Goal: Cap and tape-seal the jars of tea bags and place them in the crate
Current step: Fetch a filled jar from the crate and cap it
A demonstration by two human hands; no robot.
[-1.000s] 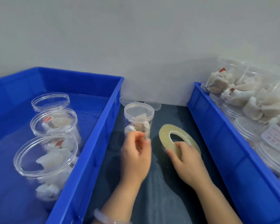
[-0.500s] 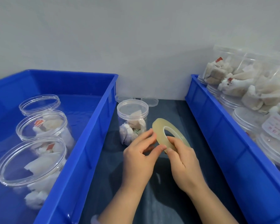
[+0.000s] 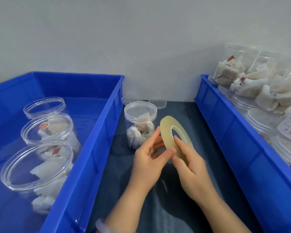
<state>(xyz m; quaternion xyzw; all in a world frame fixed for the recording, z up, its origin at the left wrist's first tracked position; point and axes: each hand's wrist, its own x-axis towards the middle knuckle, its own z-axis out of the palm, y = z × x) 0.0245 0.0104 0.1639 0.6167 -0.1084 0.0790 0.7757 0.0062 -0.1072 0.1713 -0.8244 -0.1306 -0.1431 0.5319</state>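
While both hands meet over the dark mat (image 3: 200, 132) between the crates, the right hand (image 3: 190, 163) grips the tape roll (image 3: 166, 130) held on edge, index finger across its face, and the left hand (image 3: 148, 163) pinches the roll's lower rim. Capped jar (image 3: 140, 125) of tea bags stands upright on the mat just behind the left hand, beside the left blue crate (image 3: 97, 142), which holds three uncapped jars (image 3: 47, 130) in a row. Two loose lids (image 3: 158, 103) lie by the wall behind it; the right blue crate (image 3: 225, 132) holds stacked lidded jars (image 3: 262, 120).
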